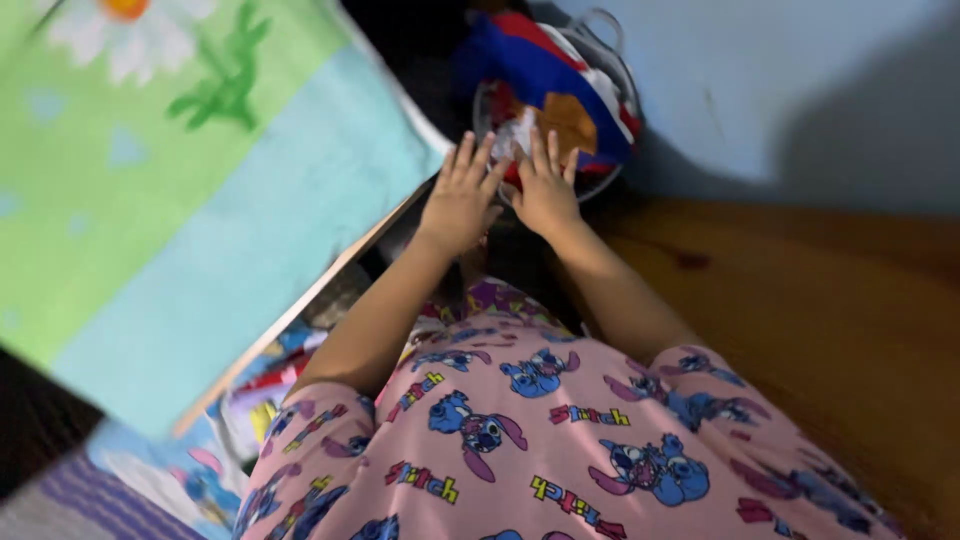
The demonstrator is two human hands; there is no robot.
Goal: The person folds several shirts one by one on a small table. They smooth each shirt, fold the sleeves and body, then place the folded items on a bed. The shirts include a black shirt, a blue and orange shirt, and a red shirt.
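Head view, looking down along the person's body. Frame is tilted and somewhat blurred.

Far left: bed with a sheet in green and pale blue blocks, a white daisy print at the top left corner. Its pale edge runs diagonally from lower left up toward the hands. Below that edge, a jumble of coloured fabric lies on the floor; items too blurred to tell apart.

Centre left: left hand, back up, fingers spread and extended, gripping nothing. Fingertips reach the near rim of the laundry basket; contact with the rim cannot be confirmed.

Centre: right hand, just beside the left, back up, fingers spread flat, resting on the clothes pile inside the basket. No closed grip visible.

Basket: light wire or plastic type with a loop handle at top, standing on the floor against the pale blue wall, between bed corner and wall. Pile contents: blue, red, white and brown-orange fabric, heaped above the rim.

Bottom centre: pink printed pyjama top with blue cartoon figures, both bare forearms extending from it.

Right: brown wooden floor, with the person's shadow on the wall above.
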